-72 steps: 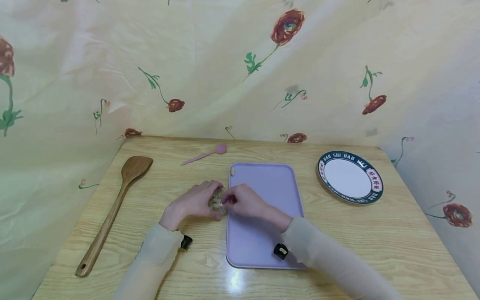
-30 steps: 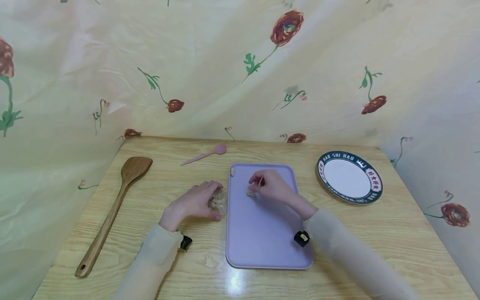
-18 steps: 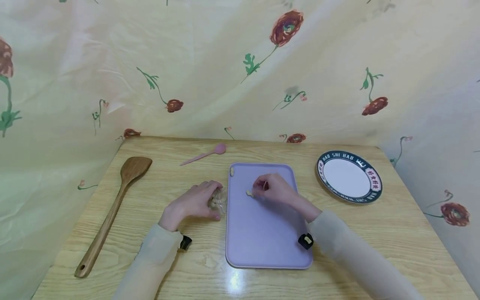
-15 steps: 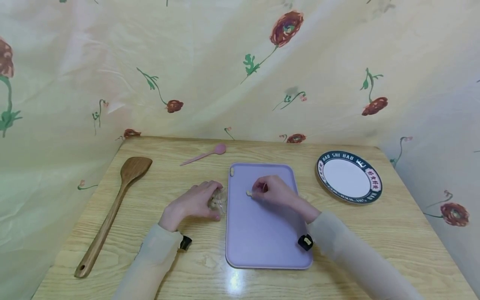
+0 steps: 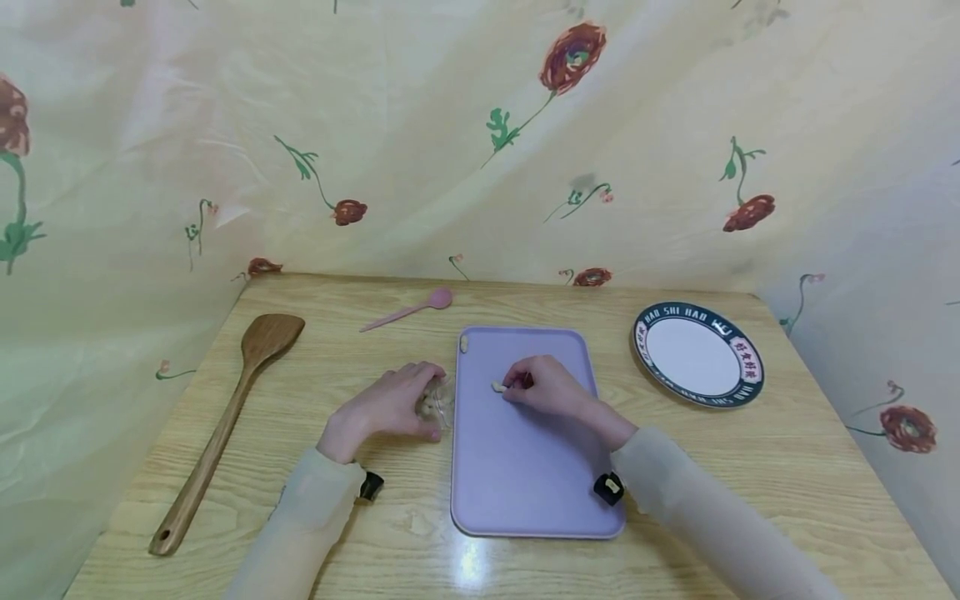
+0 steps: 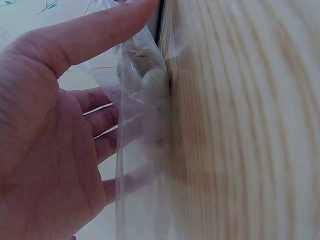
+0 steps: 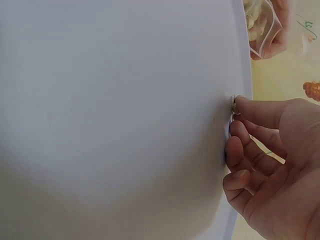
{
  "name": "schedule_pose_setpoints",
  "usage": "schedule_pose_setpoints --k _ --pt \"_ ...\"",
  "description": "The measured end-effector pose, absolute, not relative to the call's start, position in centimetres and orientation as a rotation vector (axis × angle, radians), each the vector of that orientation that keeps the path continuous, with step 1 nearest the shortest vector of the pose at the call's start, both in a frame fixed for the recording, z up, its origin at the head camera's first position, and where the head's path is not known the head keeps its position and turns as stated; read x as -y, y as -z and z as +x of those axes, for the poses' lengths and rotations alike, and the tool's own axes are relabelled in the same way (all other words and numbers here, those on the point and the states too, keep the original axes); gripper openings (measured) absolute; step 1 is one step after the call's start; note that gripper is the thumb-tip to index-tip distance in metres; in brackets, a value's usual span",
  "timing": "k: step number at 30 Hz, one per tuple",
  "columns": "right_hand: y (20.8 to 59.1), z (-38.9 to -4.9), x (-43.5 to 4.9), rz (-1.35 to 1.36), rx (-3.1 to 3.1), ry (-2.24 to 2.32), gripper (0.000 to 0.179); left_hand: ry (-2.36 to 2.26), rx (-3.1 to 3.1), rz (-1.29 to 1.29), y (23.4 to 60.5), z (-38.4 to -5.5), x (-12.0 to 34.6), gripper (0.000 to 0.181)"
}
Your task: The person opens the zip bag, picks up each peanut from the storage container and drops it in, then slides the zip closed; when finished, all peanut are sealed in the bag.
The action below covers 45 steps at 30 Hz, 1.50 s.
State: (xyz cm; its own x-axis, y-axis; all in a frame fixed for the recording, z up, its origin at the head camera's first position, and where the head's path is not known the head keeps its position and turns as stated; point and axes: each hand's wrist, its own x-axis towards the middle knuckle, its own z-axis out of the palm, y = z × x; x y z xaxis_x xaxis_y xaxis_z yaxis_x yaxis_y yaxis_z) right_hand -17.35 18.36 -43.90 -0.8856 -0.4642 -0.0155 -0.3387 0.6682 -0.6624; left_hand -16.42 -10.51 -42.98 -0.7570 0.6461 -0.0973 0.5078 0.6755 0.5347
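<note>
My left hand [image 5: 393, 402] is curled around a clear plastic zip bag [image 6: 142, 125] holding several pale, nut-like pieces [image 7: 255, 22]; it lies at the tray's left edge. Over the lilac tray [image 5: 536, 483], my right hand [image 5: 546, 387] pinches one small pale nut-like piece [image 5: 498, 387] between thumb and fingertips, right at the tray surface. The other fingers are bent beneath the palm in the right wrist view. A second pale piece [image 5: 463, 343] lies in the tray's far left corner.
A wooden spatula [image 5: 228, 425] lies along the left side of the table. Behind the bag is a pink spoon [image 5: 438, 298]. To the right of the tray sits a round plate [image 5: 693, 357] with a dark lettered rim. Floral cloth [image 5: 420, 142] hangs behind and beside the table.
From the mouth of the bag, my right hand has moved right and away over the tray with a pale piece, then shifted slightly there. The left hand has stayed at the bag.
</note>
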Motion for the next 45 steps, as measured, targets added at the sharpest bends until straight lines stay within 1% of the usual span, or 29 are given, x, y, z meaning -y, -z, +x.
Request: schedule_pose_setpoints --k 11,23,35,45 --pt "43.3 -17.2 -18.0 -0.671 -2.715 1.012 0.004 -0.705 -2.614 0.925 43.0 -16.4 10.4 0.086" --pt "42.1 -17.3 -15.4 -0.698 -2.686 1.006 0.006 -0.719 -2.608 0.919 42.9 -16.4 10.6 0.087" --pt "42.5 -17.5 -12.5 -0.793 -2.644 1.039 0.006 -0.706 -2.611 0.910 42.8 -16.4 10.5 0.086" --pt "44.0 -17.3 -10.6 -0.820 -2.667 1.079 0.004 -0.726 -2.602 0.933 42.9 -16.4 10.6 0.087"
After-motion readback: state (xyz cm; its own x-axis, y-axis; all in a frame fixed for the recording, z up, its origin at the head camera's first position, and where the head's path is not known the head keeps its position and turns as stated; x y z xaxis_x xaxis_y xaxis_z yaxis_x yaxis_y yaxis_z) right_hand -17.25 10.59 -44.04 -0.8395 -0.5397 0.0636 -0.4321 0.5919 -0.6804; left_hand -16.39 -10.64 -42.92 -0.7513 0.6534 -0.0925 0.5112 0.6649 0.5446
